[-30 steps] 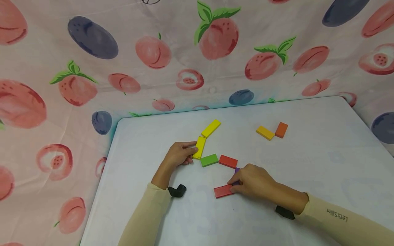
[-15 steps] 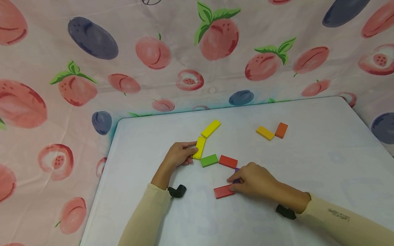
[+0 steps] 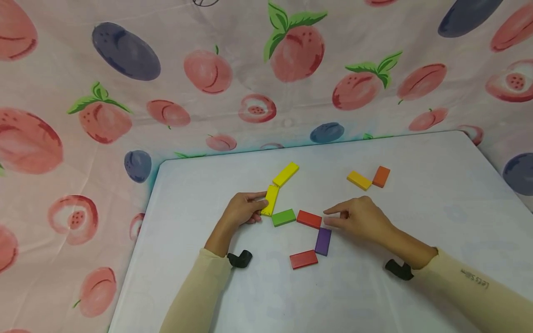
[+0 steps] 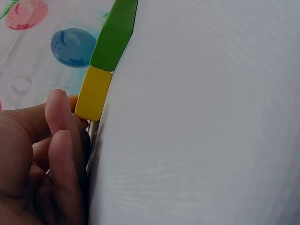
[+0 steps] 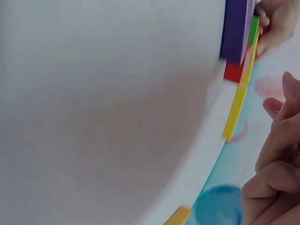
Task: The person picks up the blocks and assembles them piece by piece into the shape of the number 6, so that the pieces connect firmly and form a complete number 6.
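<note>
My left hand [image 3: 243, 208] holds a yellow block [image 3: 272, 196] at its left side, thumb and index finger on it. In the left wrist view, the fingers come right up to the end of that yellow block [image 4: 93, 93], with the green block [image 4: 112, 40] touching beyond. A curving line of flat blocks continues from it: green [image 3: 283, 217], red [image 3: 309, 219], purple [image 3: 323, 241] and a lower red block [image 3: 303, 259]. Just right of the upper red block is my right hand [image 3: 361, 219], thumb and index finger apart with nothing between them.
Another yellow block [image 3: 286, 174] meets the far end of the held one. An amber block [image 3: 359, 180] and an orange block [image 3: 381, 176] lie corner to corner at the back right. A fruit-print cloth [image 3: 233, 111] rises behind the white table [image 3: 416, 222].
My right hand has let go of the purple block and moved up and right, uncovering it and the end of the lower red block. The left hand stays in place.
</note>
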`<state>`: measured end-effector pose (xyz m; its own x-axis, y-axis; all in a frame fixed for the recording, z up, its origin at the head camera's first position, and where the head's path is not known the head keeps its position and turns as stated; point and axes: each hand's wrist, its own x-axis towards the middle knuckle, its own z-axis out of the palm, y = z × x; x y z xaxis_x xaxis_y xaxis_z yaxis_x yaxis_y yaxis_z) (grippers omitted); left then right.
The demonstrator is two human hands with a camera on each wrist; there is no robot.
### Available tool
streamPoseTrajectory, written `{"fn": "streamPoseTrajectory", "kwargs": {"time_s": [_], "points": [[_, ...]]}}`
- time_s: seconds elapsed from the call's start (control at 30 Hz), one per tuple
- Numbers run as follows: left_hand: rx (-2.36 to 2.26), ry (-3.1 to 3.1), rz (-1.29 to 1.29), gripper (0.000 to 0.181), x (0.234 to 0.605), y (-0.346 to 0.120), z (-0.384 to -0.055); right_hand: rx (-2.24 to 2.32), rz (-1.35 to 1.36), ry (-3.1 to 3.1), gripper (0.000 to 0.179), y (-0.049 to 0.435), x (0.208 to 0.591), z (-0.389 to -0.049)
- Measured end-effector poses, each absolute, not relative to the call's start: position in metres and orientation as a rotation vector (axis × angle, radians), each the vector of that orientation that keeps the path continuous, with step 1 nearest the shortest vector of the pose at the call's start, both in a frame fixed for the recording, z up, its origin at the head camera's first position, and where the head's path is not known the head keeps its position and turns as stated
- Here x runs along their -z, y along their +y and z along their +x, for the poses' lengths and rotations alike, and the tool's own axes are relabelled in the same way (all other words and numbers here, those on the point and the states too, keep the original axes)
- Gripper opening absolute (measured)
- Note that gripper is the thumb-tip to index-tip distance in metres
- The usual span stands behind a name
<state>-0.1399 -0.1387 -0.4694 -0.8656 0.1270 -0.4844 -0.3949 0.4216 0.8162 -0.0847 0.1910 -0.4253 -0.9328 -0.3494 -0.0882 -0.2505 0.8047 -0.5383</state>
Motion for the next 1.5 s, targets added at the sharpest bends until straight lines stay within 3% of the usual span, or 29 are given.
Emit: {"fn": "streamPoseTrajectory", "kwargs": {"time_s": [0.73,1.17,1.5], "points": [[-1.437,2.202,-0.240,0.041,0.468,-0.137,-0.140,0.790,-0.127,3.016,0.040,0.260,0.431,-0.142],[-1.450,2.195,-0.223,0.041,0.469,-0.137,-0.140,0.732,-0.058,2.996,0.048,0.272,0.442,-0.154],[-1.467,2.190,-0.197,0.041,0.470,-0.138,-0.141,0.697,-0.037,2.948,0.045,0.271,0.442,-0.159]]}}
